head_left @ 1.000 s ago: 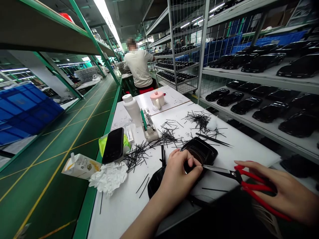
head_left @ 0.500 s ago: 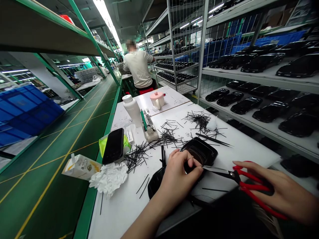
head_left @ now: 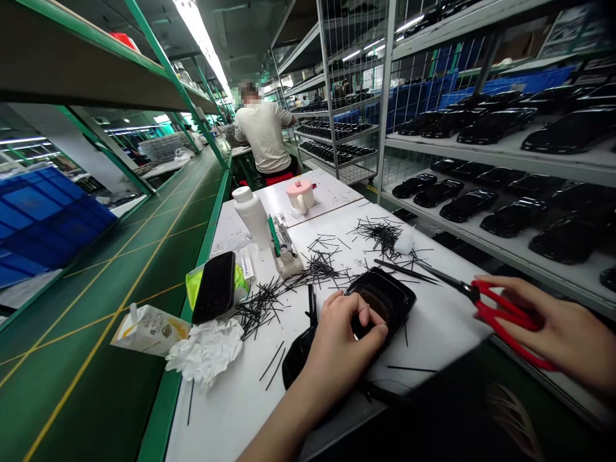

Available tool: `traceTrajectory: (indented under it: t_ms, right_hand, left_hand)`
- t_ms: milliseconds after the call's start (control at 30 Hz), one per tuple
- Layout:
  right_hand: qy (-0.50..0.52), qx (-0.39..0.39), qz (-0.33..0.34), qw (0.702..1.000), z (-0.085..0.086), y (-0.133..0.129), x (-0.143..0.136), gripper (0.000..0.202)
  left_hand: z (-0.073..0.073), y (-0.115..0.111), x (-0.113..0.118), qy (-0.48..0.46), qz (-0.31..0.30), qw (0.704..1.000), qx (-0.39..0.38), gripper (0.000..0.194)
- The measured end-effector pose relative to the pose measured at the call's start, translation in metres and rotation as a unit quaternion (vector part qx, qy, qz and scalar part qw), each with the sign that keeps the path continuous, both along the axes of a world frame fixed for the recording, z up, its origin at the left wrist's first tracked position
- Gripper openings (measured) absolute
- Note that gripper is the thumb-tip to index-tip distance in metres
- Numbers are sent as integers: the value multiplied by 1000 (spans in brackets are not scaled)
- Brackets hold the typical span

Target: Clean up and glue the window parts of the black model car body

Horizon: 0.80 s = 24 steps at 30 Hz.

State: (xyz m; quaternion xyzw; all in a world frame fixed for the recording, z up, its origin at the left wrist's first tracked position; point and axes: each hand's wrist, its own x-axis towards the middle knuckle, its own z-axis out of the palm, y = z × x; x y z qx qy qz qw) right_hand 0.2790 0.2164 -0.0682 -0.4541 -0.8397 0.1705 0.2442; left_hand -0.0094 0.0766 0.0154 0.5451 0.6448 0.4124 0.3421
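Note:
My left hand (head_left: pixel 349 327) is closed on a glossy black model car body (head_left: pixel 402 298) that rests on the white tabletop, its thumb and index finger pinched over the body's open middle. Whatever sits between those fingertips is too small to make out. The hand and wrist cover much of the car's near part. Off to the right, my right hand (head_left: pixel 561 321) grips red-handled scissors (head_left: pixel 495 308), fingers through the loops. Their blades look closed and point left, apart from the car. Black tweezers (head_left: pixel 409 272) lie just beyond the car, and a thin black strip (head_left: pixel 411 369) lies nearer me.
Piles of black strips (head_left: pixel 262 308) spread across the table. Around them are a phone (head_left: pixel 215 287), crumpled tissue (head_left: pixel 206 350), a drink carton (head_left: pixel 150 330), a white bottle (head_left: pixel 253 218) and a pink-lidded cup (head_left: pixel 301 196). A green conveyor (head_left: pixel 120 282) runs left; racks of black cars (head_left: pixel 469 205) stand right.
My right hand has drawn the scissors away from my left fingertips, up and to the right. My left hand stays on the car. A short black strip now shows beside the car's right edge.

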Motion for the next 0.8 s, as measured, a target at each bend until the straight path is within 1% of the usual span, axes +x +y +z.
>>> traceTrajectory:
  t_ms: [67, 133, 200, 267, 333, 400, 500, 567, 700, 767, 800]
  right_hand:
    - [-46, 16, -31, 998, 5, 20, 0, 46]
    - [-76, 41, -22, 996, 5, 41, 0, 42]
    - [-80, 54, 25, 995, 1, 58, -3, 40]
    - [-71, 51, 82, 993, 0, 68, -8, 41]
    - [-70, 44, 128, 988, 5, 73, -16, 41]
    - [-81, 39, 148, 985, 15, 77, -25, 42]
    - [-102, 43, 141, 984, 32, 93, -46, 42]
    - [-120, 48, 132, 983, 35, 108, -67, 40]
    - [-179, 78, 139, 971, 25, 134, -114, 45]
    - [-200, 99, 142, 964, 22, 138, -129, 37]
    - [-202, 112, 139, 963, 23, 137, -132, 32]
  left_hand:
    - [-1, 0, 0, 7, -4, 1000, -1, 33]
    - [-1, 1, -1, 14, -7, 1000, -1, 32]
    - [-1, 1, -2, 20, -6, 1000, 0, 31]
    - [-2, 2, -2, 24, -3, 1000, 1, 30]
    - [-3, 2, -2, 29, -4, 1000, 5, 30]
    - [-4, 2, -2, 39, -8, 999, 12, 30]
    - [-4, 1, -1, 57, -12, 998, 23, 28]
    - [-4, 1, -1, 60, -11, 998, 27, 27]
    - [-1, 0, -5, 38, -8, 999, 12, 27]
    - [1, -1, -8, 32, -11, 999, 4, 27]
    - [2, -2, -10, 33, -15, 999, 3, 27]
